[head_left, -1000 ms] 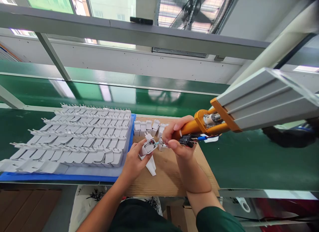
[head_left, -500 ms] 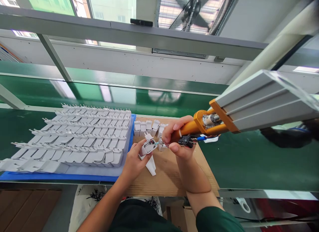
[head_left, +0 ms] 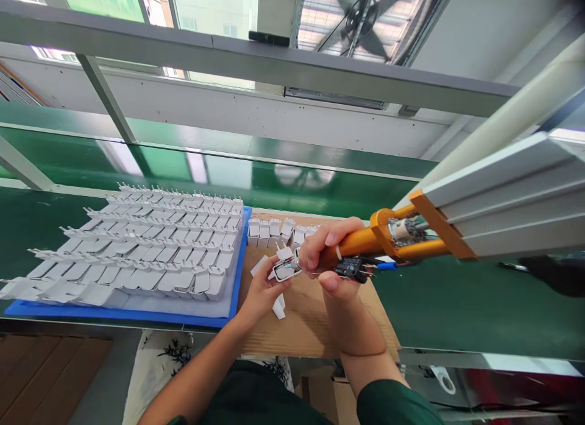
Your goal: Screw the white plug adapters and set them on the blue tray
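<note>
My left hand (head_left: pixel 264 290) is closed around a small white charger housing (head_left: pixel 284 269), held open side up over the cardboard sheet (head_left: pixel 301 327). My right hand (head_left: pixel 325 256) grips the orange handle of a hanging tool (head_left: pixel 365 242), whose thin tip reaches into the housing. A small black switch (head_left: pixel 350 268) with wires sits under the handle, beside my fingers. Another white piece (head_left: pixel 278 305) lies on the cardboard just below my left hand.
A blue tray (head_left: pixel 123 312) at the left holds several rows of white charger housings (head_left: pixel 150 254). More housings (head_left: pixel 274 229) stand at the cardboard's far edge. A green conveyor belt (head_left: pixel 457 303) runs behind and to the right. A long grey rail (head_left: pixel 507 200) carries the tool from the right.
The view has shifted slightly up and left. My left hand has raised the housing a little toward the tool tip; the right hand keeps its grip on the handle.
</note>
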Action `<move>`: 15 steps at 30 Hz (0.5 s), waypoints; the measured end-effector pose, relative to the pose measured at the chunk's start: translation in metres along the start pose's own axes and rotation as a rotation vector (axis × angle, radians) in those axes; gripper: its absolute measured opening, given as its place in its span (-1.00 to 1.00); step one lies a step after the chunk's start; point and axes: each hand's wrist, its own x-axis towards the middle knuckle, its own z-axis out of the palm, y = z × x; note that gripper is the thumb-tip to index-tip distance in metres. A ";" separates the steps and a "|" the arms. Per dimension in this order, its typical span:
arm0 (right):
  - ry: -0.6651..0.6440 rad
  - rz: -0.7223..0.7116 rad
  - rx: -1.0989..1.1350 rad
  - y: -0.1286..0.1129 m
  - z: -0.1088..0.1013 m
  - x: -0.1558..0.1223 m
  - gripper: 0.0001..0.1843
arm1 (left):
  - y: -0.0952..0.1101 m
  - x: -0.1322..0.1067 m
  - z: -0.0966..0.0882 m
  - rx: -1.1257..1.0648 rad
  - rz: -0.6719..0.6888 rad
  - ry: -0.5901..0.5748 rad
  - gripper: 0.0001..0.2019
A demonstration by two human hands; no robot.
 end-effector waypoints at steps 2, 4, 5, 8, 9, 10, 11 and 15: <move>-0.003 -0.010 0.007 0.000 0.001 0.000 -0.63 | 0.003 0.000 0.006 -0.030 0.029 -0.020 -0.36; -0.009 -0.027 0.033 0.001 0.001 0.000 -0.63 | 0.005 0.000 0.011 -0.052 0.051 -0.017 -0.32; -0.015 -0.037 0.047 0.002 0.001 -0.001 -0.63 | 0.005 0.000 0.013 -0.059 0.057 -0.007 -0.30; -0.021 -0.042 0.059 0.004 0.000 -0.002 -0.64 | 0.005 -0.001 0.018 -0.088 0.067 0.020 -0.26; -0.022 -0.043 0.057 0.005 0.000 -0.002 -0.64 | 0.005 -0.001 0.019 -0.096 0.068 0.020 -0.26; -0.021 -0.044 0.057 0.005 -0.001 -0.002 -0.64 | 0.006 0.000 0.020 -0.100 0.072 0.019 -0.26; -0.020 -0.041 0.058 0.005 -0.001 -0.003 -0.64 | 0.006 0.000 0.020 -0.100 0.076 0.016 -0.26; -0.023 -0.035 0.074 0.005 -0.001 -0.004 -0.66 | 0.008 0.000 0.022 -0.131 0.083 0.001 -0.27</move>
